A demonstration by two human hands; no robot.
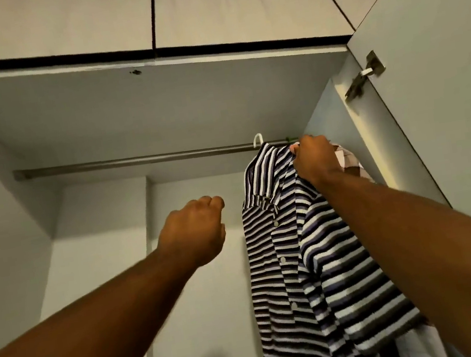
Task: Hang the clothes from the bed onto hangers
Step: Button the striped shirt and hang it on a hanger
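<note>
L hand (193, 230) is up in front of the wardrobe, fingers curled in, holding nothing. Above it the closet rod (133, 159) runs across, w/ a white hanger hook (257, 139) over it near the R end. The striped polo shirt (281, 248) hangs from that hanger. R hand (315, 160) grips the shirt's shoulder up by the rod, a checked garment (351, 162) just behind. I judge this is the settling-on-the-rod step. Next: release w/o dragging the shirt off, then fetch another item.
</note>
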